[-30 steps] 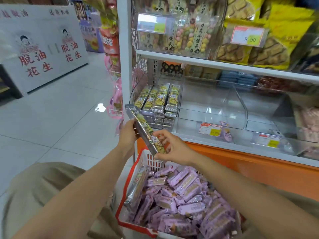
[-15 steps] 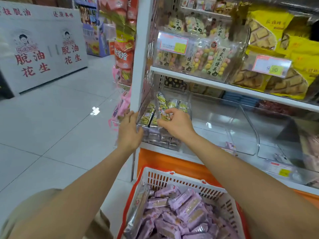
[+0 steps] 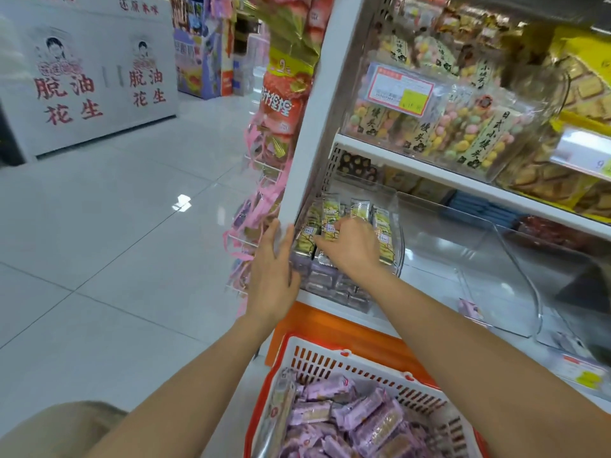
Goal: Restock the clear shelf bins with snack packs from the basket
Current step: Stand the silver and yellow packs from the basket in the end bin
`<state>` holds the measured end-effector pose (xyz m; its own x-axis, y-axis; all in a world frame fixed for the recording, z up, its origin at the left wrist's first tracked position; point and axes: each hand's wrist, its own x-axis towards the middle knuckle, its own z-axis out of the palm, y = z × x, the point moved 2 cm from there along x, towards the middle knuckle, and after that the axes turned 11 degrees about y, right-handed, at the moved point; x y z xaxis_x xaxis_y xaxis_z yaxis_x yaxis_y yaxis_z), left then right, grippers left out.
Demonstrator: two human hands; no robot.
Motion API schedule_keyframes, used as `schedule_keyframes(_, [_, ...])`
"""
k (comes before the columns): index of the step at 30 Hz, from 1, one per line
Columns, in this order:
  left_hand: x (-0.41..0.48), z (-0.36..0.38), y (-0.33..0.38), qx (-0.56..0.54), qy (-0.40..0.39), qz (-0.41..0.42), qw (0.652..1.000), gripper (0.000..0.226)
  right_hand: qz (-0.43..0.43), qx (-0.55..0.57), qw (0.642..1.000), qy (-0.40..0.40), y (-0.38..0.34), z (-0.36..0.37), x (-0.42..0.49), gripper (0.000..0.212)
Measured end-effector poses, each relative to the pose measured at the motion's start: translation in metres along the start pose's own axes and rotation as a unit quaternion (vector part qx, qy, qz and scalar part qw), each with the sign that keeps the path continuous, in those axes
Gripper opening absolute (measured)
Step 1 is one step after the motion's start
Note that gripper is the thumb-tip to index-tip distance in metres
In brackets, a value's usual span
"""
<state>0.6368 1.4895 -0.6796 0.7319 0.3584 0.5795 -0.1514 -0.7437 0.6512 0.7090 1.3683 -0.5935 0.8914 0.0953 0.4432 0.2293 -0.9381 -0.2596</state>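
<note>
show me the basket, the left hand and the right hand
basket (image 3: 317,346): head view, white back wall
left hand (image 3: 270,277): head view, back of hand
right hand (image 3: 355,249): head view, back of hand

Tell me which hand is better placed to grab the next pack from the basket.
Probably left: left hand is open, outside the clear bin; right hand curls over green packs inside it.

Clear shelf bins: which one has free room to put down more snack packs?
The middle bin, between the leftmost bin and the curved divider, is nearly bare. The leftmost bin is crowded: green packs fill it, and the right hand is on them.
</note>
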Motion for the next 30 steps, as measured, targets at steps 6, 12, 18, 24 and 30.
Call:
schedule_keyframes(6, [-0.002,0.003,-0.003,-0.003,0.000,0.000,1.000,0.088,0.018,0.009,0.999,0.037,0.009,0.002,-0.002,0.053])
schedule_keyframes(12, [-0.002,0.005,-0.004,-0.005,0.003,0.005,1.000,0.088,0.032,0.026,0.998,0.045,0.012,0.001,-0.004,0.057])
schedule_keyframes(18, [-0.003,0.005,-0.005,0.007,-0.003,0.001,1.000,0.090,0.042,0.048,0.998,0.007,0.018,-0.003,-0.006,0.062])
schedule_keyframes(24, [-0.004,0.000,0.004,0.035,-0.019,-0.001,0.999,0.082,0.020,0.124,0.992,0.006,0.026,-0.012,-0.012,0.053])
schedule_keyframes(30, [-0.023,-0.007,0.011,0.057,-0.050,0.002,0.997,0.072,-0.064,0.232,0.970,0.023,0.025,-0.033,-0.040,0.022])
